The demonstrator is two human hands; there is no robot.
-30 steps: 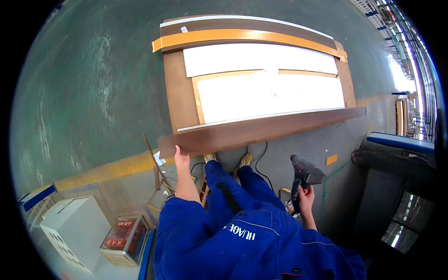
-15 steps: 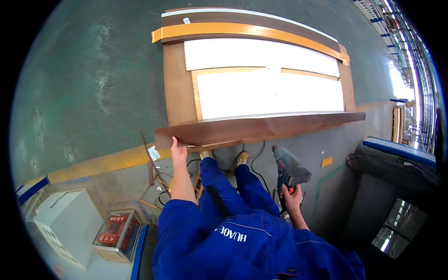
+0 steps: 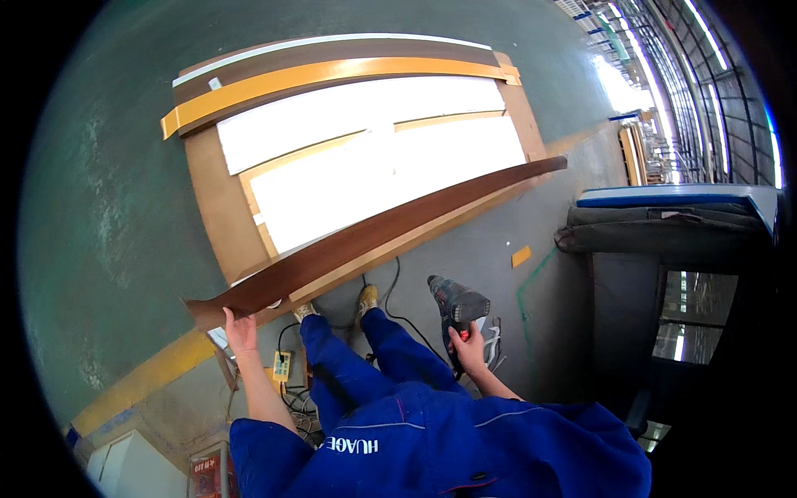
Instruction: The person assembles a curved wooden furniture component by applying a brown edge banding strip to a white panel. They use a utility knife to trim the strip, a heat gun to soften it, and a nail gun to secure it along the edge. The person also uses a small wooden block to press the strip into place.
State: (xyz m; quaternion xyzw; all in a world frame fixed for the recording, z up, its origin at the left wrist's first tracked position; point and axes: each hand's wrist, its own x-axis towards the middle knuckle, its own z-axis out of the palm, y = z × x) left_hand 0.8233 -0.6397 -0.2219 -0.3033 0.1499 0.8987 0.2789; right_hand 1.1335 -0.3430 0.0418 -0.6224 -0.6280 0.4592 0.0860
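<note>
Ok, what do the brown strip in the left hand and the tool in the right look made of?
Brown strip: perhaps plastic film or veneer, smooth and low-sheen; its left end flares like thin sheet. Tool: likely plastic, mostly matte, judging by its dark, moulded-looking housing.

The long strip (image 3: 365, 232) is dark reddish brown, and the power tool (image 3: 458, 303) is blackish grey with a touch of red by its handle. White sheets (image 3: 390, 178) lie on a tan-brown board (image 3: 217, 212), crossed by a plain orange-yellow band (image 3: 315, 79). The work clothes (image 3: 540, 440) are solid deep blue with white lettering and pale piping; the shoes (image 3: 367, 299) are tan. The floor (image 3: 91, 207) is mottled green, then grey past a yellow stripe (image 3: 149, 382).
</note>
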